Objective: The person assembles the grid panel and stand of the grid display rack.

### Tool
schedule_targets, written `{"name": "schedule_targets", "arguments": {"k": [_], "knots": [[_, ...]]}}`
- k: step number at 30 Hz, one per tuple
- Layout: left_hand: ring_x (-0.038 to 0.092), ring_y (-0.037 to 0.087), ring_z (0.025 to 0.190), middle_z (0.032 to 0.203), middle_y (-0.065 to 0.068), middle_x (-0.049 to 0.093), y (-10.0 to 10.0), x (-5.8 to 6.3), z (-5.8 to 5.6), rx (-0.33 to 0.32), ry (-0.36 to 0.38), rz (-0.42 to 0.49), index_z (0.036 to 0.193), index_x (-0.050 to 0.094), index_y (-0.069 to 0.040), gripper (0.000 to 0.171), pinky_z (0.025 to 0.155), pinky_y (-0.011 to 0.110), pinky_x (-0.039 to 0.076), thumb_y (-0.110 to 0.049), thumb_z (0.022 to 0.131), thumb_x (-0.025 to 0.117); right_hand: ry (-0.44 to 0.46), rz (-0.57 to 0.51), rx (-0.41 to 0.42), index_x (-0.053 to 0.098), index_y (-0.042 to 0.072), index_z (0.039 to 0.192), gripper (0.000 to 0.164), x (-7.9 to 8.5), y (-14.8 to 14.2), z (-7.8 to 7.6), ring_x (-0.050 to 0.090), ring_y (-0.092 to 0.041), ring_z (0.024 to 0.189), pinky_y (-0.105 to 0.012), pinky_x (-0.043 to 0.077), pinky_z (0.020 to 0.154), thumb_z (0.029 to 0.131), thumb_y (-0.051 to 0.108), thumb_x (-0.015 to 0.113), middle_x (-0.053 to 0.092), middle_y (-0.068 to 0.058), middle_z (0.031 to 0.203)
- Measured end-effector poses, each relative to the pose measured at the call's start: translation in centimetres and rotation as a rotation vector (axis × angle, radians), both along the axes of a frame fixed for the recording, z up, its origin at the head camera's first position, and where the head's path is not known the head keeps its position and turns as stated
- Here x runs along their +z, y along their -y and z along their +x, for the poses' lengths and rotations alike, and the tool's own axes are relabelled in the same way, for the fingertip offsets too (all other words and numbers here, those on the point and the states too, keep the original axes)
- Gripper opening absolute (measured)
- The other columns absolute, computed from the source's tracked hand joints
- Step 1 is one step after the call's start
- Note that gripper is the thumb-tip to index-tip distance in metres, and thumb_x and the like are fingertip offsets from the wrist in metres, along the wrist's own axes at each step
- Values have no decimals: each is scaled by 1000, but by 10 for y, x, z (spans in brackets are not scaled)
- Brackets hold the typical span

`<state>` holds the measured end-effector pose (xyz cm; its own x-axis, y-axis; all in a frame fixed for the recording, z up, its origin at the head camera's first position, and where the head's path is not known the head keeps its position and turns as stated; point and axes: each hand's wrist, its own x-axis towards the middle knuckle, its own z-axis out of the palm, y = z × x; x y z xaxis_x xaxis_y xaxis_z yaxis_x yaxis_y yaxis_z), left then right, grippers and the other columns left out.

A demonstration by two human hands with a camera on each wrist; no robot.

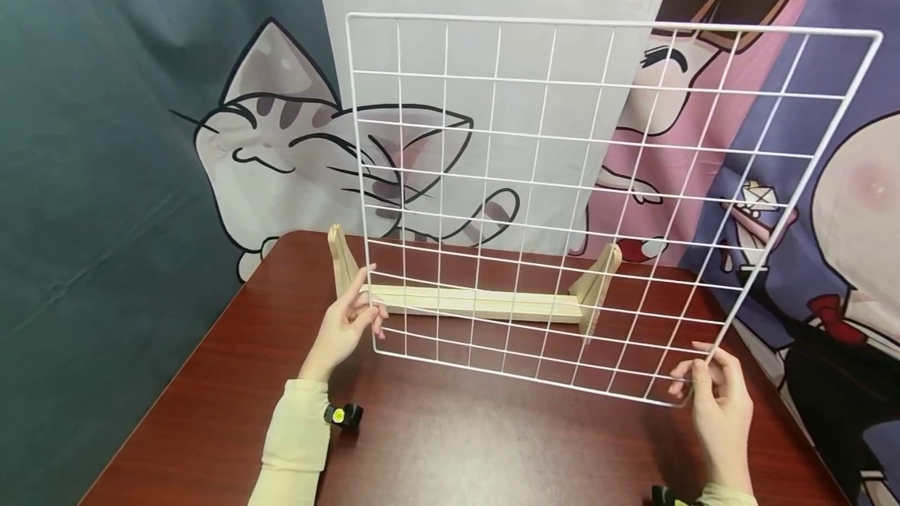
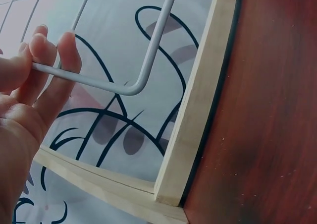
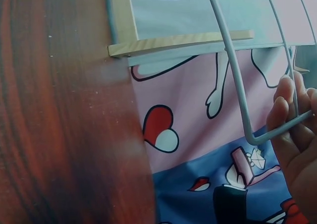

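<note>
A white wire grid panel (image 1: 520,225) is held up, tilted, above the table between both hands. My left hand (image 1: 346,320) pinches its left edge near the lower corner; the left wrist view shows thumb and fingers around the frame wire (image 2: 94,81). Near the opposite lower corner, my right hand (image 1: 719,397) grips the right edge, and fingertips curl past the wire (image 3: 237,85) in the right wrist view. Behind the panel stands a pale wooden stand (image 1: 478,303), a long base bar with an upright at each end. Whether panel and stand touch is unclear; they look apart.
A dark red-brown table (image 1: 492,443) lies under everything. Cartoon-printed cloth (image 1: 232,162) hangs behind its far edge and along the right side. Dark wrist cameras (image 1: 344,416) sit on both wrists.
</note>
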<state>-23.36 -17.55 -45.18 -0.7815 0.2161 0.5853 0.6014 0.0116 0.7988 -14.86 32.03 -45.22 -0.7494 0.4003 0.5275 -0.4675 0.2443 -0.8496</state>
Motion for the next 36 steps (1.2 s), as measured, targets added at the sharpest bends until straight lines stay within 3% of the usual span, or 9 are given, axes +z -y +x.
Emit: {"name": "schedule_targets", "arguments": {"k": [3, 7, 13, 17, 20, 25, 28, 34, 36], "knots": [[58, 17, 54, 81, -3, 63, 2, 2, -2, 3, 5, 2, 153, 26, -7, 72, 54, 39, 57, 19, 90, 48, 25, 54, -26, 48, -16, 123, 28, 2, 0, -2, 58, -5, 48, -16, 46, 46, 99, -4, 43, 64, 10, 66], [60, 25, 55, 82, -4, 65, 4, 3, -1, 37, -11, -8, 152, 28, -5, 71, 60, 35, 59, 19, 89, 50, 35, 73, -42, 51, -13, 123, 27, 1, 1, -4, 60, -3, 51, -16, 46, 46, 99, -4, 43, 64, 10, 67], [64, 20, 57, 80, 13, 68, 4, 6, 1, 146, -39, -13, 150, 33, -4, 69, 75, 15, 55, 17, 88, 54, 17, 67, -29, 52, -15, 118, 23, 0, 3, -6, 60, -3, 53, -14, 48, 51, 98, -6, 43, 65, 9, 68], [63, 17, 58, 81, 29, 64, 3, 9, 0, 183, -84, 19, 149, 34, -2, 69, 73, 12, 53, 19, 87, 54, 19, 146, -49, 49, -18, 115, 22, 4, 4, -8, 60, -3, 54, -13, 49, 55, 98, -6, 43, 64, 14, 68], [63, 14, 59, 81, 32, 63, 3, 11, -2, 216, -142, 21, 147, 33, 4, 67, 69, 12, 52, 21, 86, 54, 27, 218, -94, 51, -16, 113, 20, 8, 5, -11, 60, 0, 55, -11, 48, 59, 98, -5, 44, 62, 19, 69], [62, 8, 59, 82, 33, 63, 4, 13, -6, 289, -204, 54, 144, 37, 7, 64, 61, 11, 46, 22, 84, 56, 15, 229, -104, 52, -17, 110, 18, 13, 9, -15, 61, 2, 60, -9, 47, 64, 98, -4, 45, 62, 20, 69], [61, 5, 61, 82, 29, 65, 5, 15, -8, 318, -210, 74, 143, 40, 6, 63, 58, 11, 43, 21, 84, 57, 14, 233, -116, 54, -15, 109, 18, 16, 12, -17, 61, 5, 63, -9, 44, 64, 98, -3, 46, 61, 23, 69], [60, -1, 60, 87, -5, 71, 8, 22, -12, 295, -183, 115, 144, 40, 3, 63, 42, 14, 34, 20, 86, 56, 12, 222, -127, 54, -15, 108, 18, 23, 14, -22, 60, 8, 65, -9, 40, 63, 98, -2, 48, 61, 25, 68], [60, -2, 60, 88, -10, 71, 9, 25, -15, 289, -169, 123, 145, 40, 1, 63, 38, 14, 31, 19, 86, 56, 16, 221, -133, 54, -15, 108, 18, 26, 14, -24, 60, 8, 65, -10, 40, 61, 98, -1, 48, 61, 26, 68]]}}
